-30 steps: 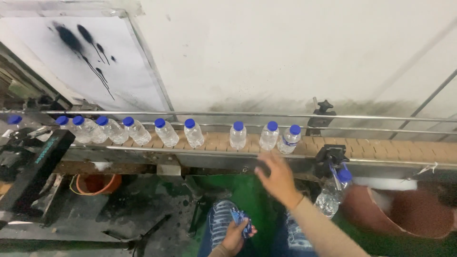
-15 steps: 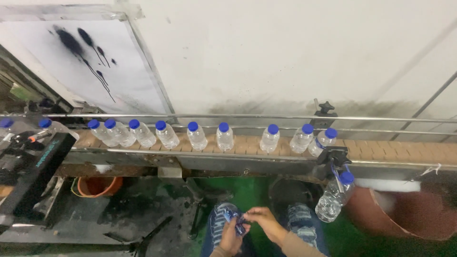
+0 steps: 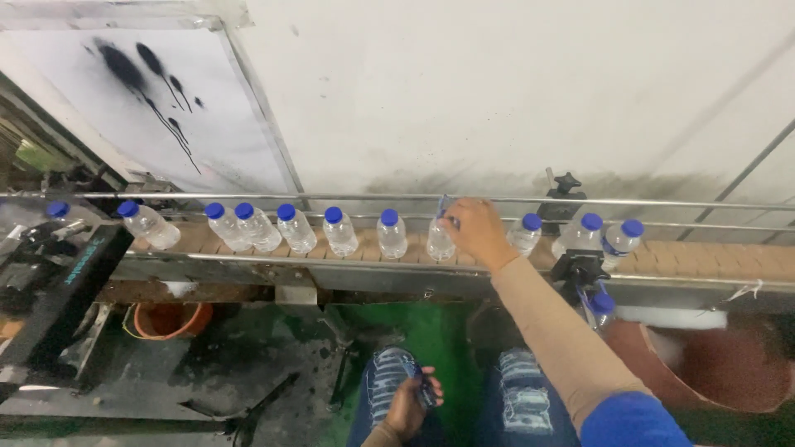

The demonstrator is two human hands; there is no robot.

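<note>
clear bottles (image 3: 392, 236), blue caps (image 3: 388, 217)

Clear plastic bottles (image 3: 392, 235) with blue caps stand in a row along the conveyor (image 3: 704, 258); none shows a label.

An orange plastic bucket (image 3: 168, 318) is seen below the slatted conveyor belt (image 3: 704, 258), on a dark, stained floor. A white panel streaked with black spray paint (image 3: 157, 108) is set against the wall. A black star-shaped knob (image 3: 566, 184) is mounted on the metal guide rail (image 3: 248, 197).
</note>
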